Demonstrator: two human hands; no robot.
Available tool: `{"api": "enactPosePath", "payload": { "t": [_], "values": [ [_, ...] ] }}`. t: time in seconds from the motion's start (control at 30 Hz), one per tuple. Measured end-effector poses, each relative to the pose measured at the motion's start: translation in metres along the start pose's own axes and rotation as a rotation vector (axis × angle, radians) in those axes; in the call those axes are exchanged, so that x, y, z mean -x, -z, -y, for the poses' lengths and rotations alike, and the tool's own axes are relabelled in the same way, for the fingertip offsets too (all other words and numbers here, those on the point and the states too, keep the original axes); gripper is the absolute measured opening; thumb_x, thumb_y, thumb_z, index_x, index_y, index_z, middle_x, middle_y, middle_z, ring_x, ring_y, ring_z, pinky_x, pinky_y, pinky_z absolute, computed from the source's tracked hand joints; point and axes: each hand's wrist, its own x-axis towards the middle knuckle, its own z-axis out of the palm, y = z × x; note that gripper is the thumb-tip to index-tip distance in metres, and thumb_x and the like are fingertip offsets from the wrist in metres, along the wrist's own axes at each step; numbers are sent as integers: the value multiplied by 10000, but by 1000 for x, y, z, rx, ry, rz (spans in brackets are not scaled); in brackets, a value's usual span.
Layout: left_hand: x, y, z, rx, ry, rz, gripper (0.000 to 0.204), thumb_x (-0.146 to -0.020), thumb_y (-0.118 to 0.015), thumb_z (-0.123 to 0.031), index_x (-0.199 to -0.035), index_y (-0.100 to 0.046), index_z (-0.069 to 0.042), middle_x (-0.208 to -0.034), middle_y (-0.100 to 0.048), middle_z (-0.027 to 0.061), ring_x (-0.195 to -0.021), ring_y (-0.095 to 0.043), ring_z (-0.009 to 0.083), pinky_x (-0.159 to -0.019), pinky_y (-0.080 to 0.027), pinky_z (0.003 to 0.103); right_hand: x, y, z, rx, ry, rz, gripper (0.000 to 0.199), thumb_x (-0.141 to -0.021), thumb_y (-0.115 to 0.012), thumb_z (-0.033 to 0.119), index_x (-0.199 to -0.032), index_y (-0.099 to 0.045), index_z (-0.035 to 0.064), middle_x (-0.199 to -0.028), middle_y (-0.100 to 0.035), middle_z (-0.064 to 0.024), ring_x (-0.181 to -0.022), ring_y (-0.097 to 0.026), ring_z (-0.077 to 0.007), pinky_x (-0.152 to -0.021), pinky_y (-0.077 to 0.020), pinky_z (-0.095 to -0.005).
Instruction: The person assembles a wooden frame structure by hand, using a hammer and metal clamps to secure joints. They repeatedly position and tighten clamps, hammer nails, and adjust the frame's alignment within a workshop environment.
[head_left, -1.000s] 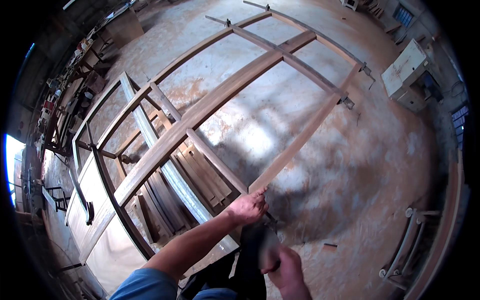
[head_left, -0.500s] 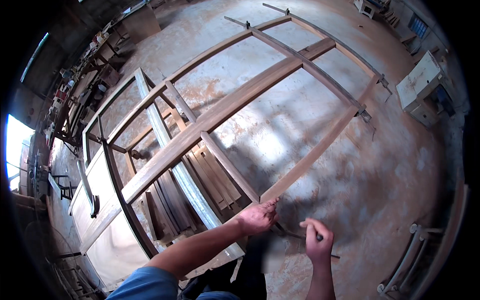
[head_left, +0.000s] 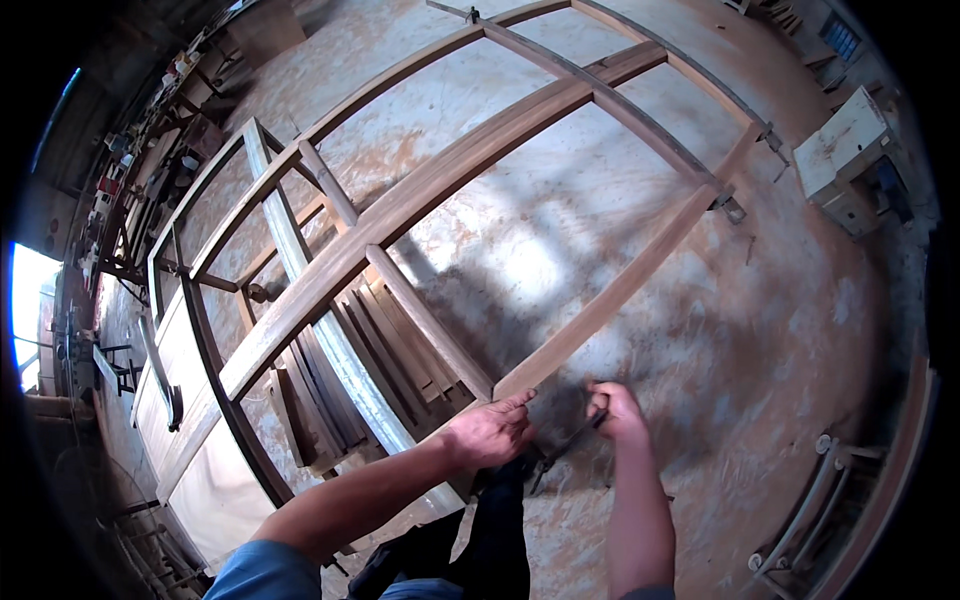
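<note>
A large wooden frame [head_left: 440, 185] of long rails and cross bars lies on the dusty concrete floor. My left hand [head_left: 490, 432] rests flat on the near corner of the frame, where a long side rail [head_left: 620, 290] meets a cross bar [head_left: 425, 320]. My right hand [head_left: 617, 410] is just to the right of that corner, closed around a thin dark bar-like tool [head_left: 560, 450] that runs down toward my left hand. My dark trouser leg shows below the hands.
Loose wooden boards [head_left: 330, 390] lie stacked under the frame's near part. A metal clamp [head_left: 730, 205] sits at the frame's far right corner. A pale boxy machine [head_left: 845, 150] stands at upper right. Metal racks [head_left: 810, 510] are at lower right, cluttered benches at far left.
My right hand moved from low near my leg up and rightward to the frame's corner, now gripping the thin tool. My left hand stayed on the corner. The view shifted closer.
</note>
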Motion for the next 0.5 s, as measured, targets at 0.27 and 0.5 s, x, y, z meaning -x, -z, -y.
{"api": "enactPosePath", "payload": {
  "t": [0.27,0.5],
  "values": [
    [7,-3,-6,660,224,-232,57,-813,-583,-104,-793,-567,-53,-675,-523,71,-860,-582,265,-1053,-431,443,4,0,-15,59,-43,121,298,-959,-515,315,-787,-578,80,-580,-538,-57,-568,-571,-264,-598,-518,-420],
    [-1,-11,-8,695,152,-143,113,-820,-566,-121,-869,-581,-21,-740,-570,111,-918,-594,273,-1094,-379,431,122,-49,2,-17,121,451,313,-986,-489,330,-857,-569,57,-603,-559,-58,-584,-593,-246,-625,-503,-422]
  ]
}}
